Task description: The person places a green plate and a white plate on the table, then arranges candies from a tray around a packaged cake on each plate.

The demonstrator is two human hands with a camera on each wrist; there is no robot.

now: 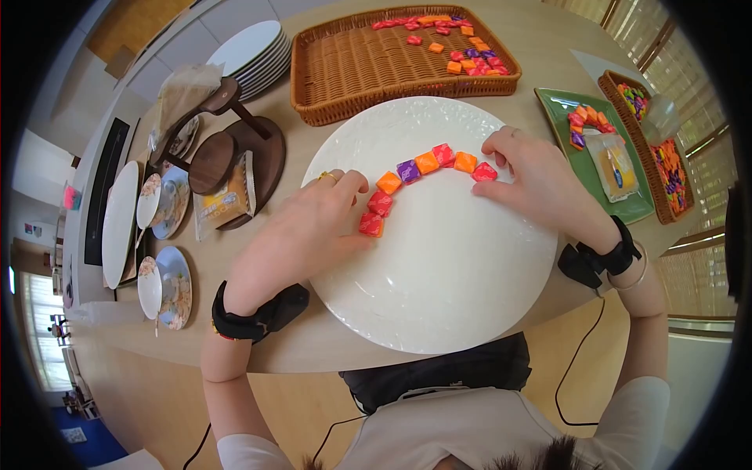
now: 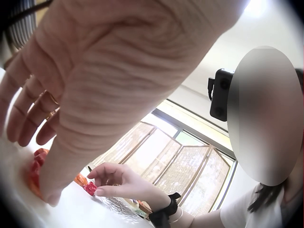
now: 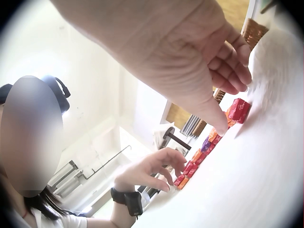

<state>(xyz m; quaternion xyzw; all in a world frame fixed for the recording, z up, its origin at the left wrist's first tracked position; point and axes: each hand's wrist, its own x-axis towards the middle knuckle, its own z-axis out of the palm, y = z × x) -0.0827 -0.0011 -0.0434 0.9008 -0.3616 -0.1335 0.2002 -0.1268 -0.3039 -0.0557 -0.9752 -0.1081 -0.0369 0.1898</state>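
A curved row of small wrapped candies (image 1: 427, 162), red, orange and one purple, lies on a large white round plate (image 1: 423, 274). At the row's left end my left hand (image 1: 301, 223) reaches over the plate, fingers loosely bent and thumb beside the lowest red candy (image 1: 371, 225). In the left wrist view that hand's thumb partly hides the candies (image 2: 35, 166). My right hand (image 1: 540, 176) is at the other end, thumb and fingers apart around the last red candy (image 1: 485, 171). The right wrist view shows this red candy (image 3: 239, 110) just beyond the thumb.
Behind the plate stands a wicker tray (image 1: 313, 113) with more candies. A green plate (image 1: 638, 205) with candies and a packaged item is on the right, by a divided basket (image 1: 684, 205). Left are a dark wooden stand (image 1: 270, 149), stacked white plates (image 1: 247, 47) and floral cups (image 1: 149, 286).
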